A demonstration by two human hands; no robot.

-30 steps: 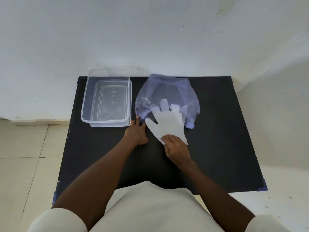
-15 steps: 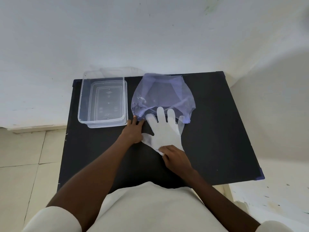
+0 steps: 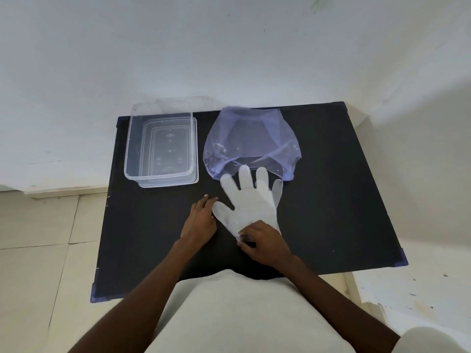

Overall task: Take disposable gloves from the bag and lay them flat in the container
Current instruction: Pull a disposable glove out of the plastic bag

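A translucent white disposable glove (image 3: pixel 248 202) lies spread on the black table (image 3: pixel 331 200), fingers pointing at the bag. My right hand (image 3: pixel 262 243) pinches its cuff end. My left hand (image 3: pixel 200 217) rests on the table just left of the glove's thumb, fingers together, holding nothing. The bluish clear plastic bag (image 3: pixel 251 138) lies flat beyond the glove; only the glove's fingertips overlap its open mouth. The clear rectangular container (image 3: pixel 160 141) stands at the table's back left, empty, on its lid.
The table stands against a white wall. Tiled floor lies to the left and a pale floor to the right. My light-coloured clothing covers the near table edge.
My right hand has drawn the glove toward me, almost fully out of the bag. My left hand has let go of the bag's mouth and slid back to beside the glove's thumb.
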